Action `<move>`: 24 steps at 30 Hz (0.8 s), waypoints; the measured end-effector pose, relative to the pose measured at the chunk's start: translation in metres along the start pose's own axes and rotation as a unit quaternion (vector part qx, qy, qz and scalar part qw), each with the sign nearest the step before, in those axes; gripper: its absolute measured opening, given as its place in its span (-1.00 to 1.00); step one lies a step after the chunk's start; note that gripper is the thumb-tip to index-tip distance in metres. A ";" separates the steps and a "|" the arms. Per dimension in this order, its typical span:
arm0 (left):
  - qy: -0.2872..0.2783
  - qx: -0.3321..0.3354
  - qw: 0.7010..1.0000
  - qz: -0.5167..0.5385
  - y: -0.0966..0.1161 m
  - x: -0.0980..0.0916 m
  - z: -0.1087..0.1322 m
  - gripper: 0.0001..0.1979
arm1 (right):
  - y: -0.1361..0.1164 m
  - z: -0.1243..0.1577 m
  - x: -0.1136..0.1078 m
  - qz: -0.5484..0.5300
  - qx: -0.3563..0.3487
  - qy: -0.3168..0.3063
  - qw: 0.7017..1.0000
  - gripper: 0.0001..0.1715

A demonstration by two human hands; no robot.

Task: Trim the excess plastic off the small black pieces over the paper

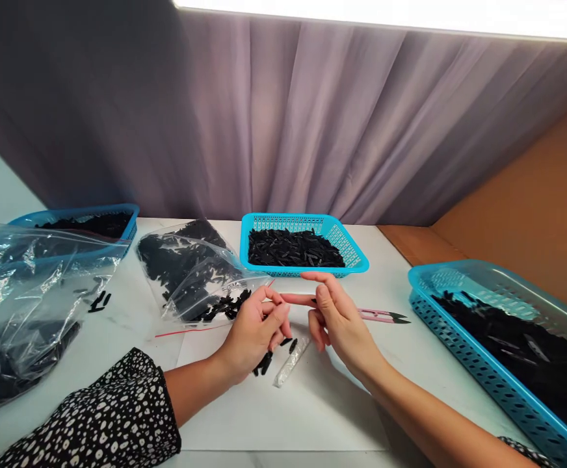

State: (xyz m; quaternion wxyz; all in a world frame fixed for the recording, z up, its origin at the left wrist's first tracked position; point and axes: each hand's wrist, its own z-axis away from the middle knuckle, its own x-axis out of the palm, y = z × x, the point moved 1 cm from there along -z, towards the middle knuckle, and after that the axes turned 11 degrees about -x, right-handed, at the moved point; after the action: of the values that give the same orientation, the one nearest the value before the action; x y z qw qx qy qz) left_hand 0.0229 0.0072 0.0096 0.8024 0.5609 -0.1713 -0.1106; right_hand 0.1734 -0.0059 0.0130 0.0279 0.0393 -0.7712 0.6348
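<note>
My left hand (257,328) is closed, thumb pressed against curled fingers; anything inside the pinch is hidden. Facing it, my right hand (335,315) has its thumb bent over a small black piece (314,300), mostly covered by the fingers. One right finger stretches across to the left fingertips. Below the hands, a narrow clear packet (290,364) with whitish contents lies on a white sheet (283,419), beside several small black strips (264,362). A zip bag (190,270) of black pieces lies just behind my left hand, its mouth toward me.
Pink-handled thread snips (383,316) lie right of my right hand. Blue baskets of black pieces stand at the back (356,260), right (483,383) and far left (132,224). A large clear bag (34,279) covers the left side, near loose black strips (99,301).
</note>
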 end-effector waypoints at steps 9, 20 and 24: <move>0.076 0.130 0.965 -0.216 0.009 0.006 0.007 -0.89 | -0.001 0.012 0.013 0.009 0.040 -0.084 0.996 -0.18; 0.085 0.116 0.987 -0.077 0.000 -0.011 0.004 -0.81 | 0.006 0.003 -0.028 0.293 -0.100 -0.037 0.950 -0.57; 0.085 0.139 0.980 -0.117 -0.001 -0.010 0.007 -0.83 | 0.003 0.006 -0.023 0.344 -0.253 -0.024 0.904 -0.86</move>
State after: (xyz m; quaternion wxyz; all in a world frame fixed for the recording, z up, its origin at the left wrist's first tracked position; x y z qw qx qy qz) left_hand 0.0110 0.0047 0.0094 0.7099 0.6902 -0.0498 -0.1309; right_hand 0.1964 -0.0105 0.0070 -0.2012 -0.2216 -0.8721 0.3872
